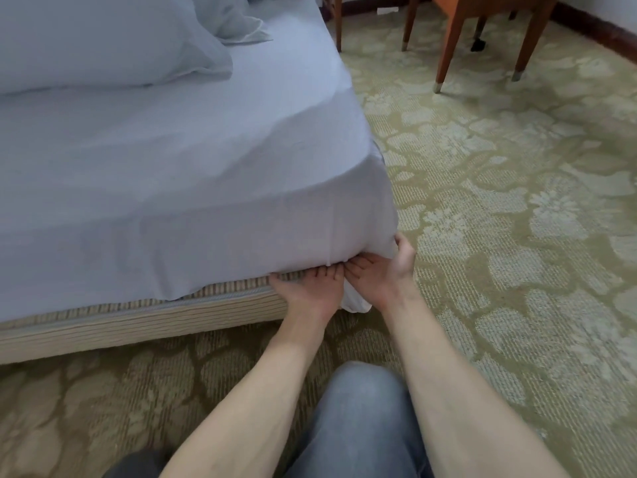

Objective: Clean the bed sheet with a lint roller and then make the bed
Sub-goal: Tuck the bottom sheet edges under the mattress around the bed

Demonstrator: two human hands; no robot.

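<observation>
One bed sheet (193, 188), pale blue, covered the mattress and hung over its near side and near-right corner. Two hands met at that corner, low on the hem. The left hand (310, 288) lay palm up with straight fingers pushed beneath the hem and its thumb spread to the left. The right hand (382, 270), touching the left, had its fingers under the cloth and its thumb against the outside of the corner; whether it pinched the cloth could not be told. All fingertips were hidden by the sheet. One small flap of sheet (355, 303) hung between the two wrists.

Below the hem, one ribbed beige bed base (138, 322) was exposed along the near side. One large pillow (103, 39) lay at the far left, cut off by the frame, with one crumpled pale cloth (234, 19) to its right.

The bed stood on a green-beige carpet (499, 219) with a floral pattern. At the far right, four wooden furniture legs (448, 46) stood on it, their tops cut off, with one dark caster (477, 43) between them. A dark skirting board (593, 32) ran along the far-right wall. One knee in grey denim (362, 408) filled the near centre.
</observation>
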